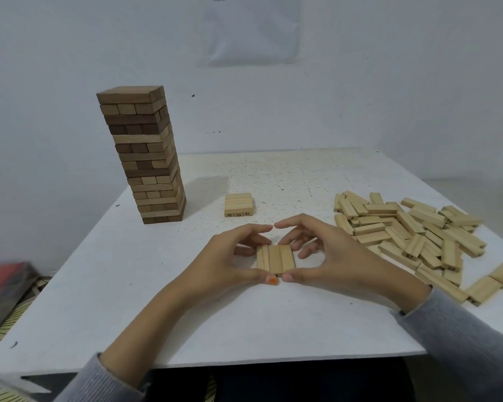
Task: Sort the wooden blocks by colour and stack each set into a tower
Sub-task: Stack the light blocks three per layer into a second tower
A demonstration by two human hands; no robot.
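Three light wooden blocks (pixel 276 259) lie side by side as one flat layer on the white table (pixel 105 309). My left hand (pixel 230 256) and my right hand (pixel 328 253) cup this layer from both sides, thumbs at its near edge and fingers curled over its far edge. A tall tower of brown blocks (pixel 147 156) stands at the back left. A second flat layer of three light blocks (pixel 239 205) lies beyond my hands. A loose pile of light blocks (pixel 413 233) covers the table's right side.
A white wall rises behind the table. On the floor at the left lie a red-topped box (pixel 3 282) and some more wooden pieces. The table's near edge runs just below my forearms.
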